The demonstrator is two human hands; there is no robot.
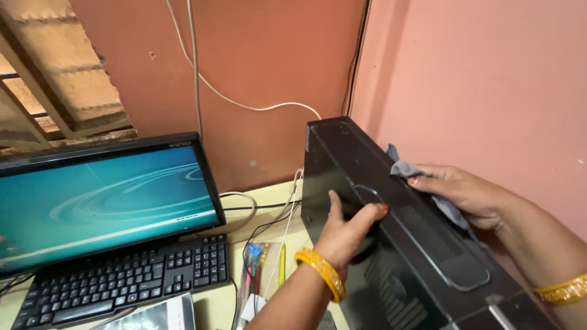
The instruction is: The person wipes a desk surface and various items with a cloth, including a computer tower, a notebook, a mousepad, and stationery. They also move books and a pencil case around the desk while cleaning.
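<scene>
Left hand (343,235), nearest, gripped the black computer case's (403,256) side edge, thumb spread. Case ran from five to eleven o'clock; right hand (468,192) at two o'clock pressed a grey cloth (403,168) flat.

Bare forearms, gold bangles (322,273) on both wrists

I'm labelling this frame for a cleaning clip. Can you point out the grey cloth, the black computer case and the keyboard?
grey cloth (400,168): head view, on the bunched end beside the fingertips.
black computer case (342,159): head view, on its upper edge.
keyboard (122,278): head view, on the middle keys.
</scene>
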